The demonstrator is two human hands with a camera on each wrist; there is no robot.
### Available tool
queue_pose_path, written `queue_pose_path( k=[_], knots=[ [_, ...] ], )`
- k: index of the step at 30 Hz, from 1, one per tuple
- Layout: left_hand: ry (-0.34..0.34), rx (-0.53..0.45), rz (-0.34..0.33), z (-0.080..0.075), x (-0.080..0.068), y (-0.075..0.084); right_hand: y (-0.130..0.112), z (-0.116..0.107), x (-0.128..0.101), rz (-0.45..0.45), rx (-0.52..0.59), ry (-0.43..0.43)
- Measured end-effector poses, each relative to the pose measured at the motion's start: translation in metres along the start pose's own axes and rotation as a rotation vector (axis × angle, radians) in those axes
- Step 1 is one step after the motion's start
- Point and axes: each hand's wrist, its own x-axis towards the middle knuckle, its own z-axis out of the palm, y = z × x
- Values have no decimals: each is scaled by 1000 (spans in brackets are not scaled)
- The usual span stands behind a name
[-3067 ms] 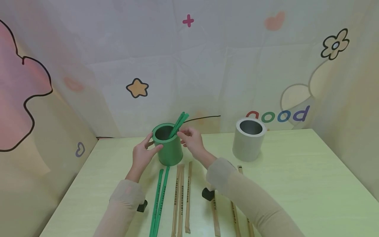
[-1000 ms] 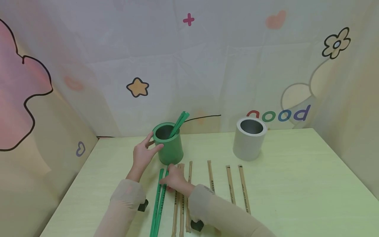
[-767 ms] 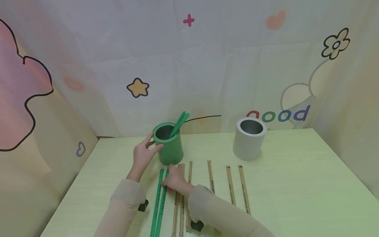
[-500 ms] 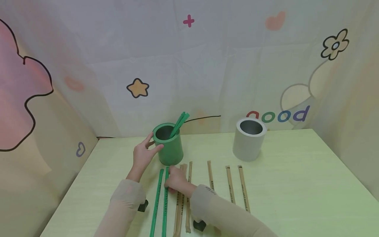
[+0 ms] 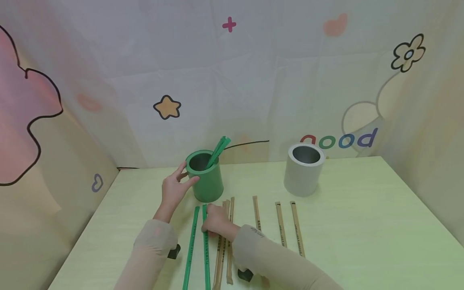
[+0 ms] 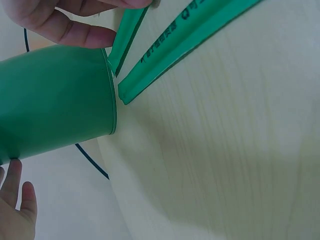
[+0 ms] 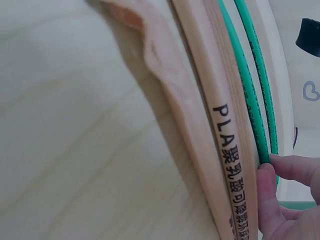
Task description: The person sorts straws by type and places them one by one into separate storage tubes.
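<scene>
One right hand (image 5: 216,220) pinches a thin green wrapped straw (image 5: 206,257), one left hand (image 5: 175,191) grips a round green cup (image 5: 210,187), and just the head view shows a round white cup (image 5: 302,179).

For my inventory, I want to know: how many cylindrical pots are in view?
2: the green pot, held by the left hand, and the white pot, standing farther right on the table.
</scene>
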Motion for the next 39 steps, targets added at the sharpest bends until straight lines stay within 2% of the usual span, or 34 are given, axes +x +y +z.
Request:
queue_pose_path(
  k=[6,15,19,31,36,39],
  knots=[
    [1,-2,10,0,0,1,0,1,1,-14,-37,12],
    [-4,-3,-1,0,-1,0,5,2,-5,-41,-7,27],
    [-3,-5,-1,0,0,0,6,3,-13,-75,-64,50],
    [-9,-13,-1,0,-1,1,13,4,-37,-127,-172,30],
    [-11,-6,0,0,-1,1,16,5,-40,-166,-261,45],
    [-12,-4,2,1,0,0,19,5,-39,-200,-271,45]
  ],
)
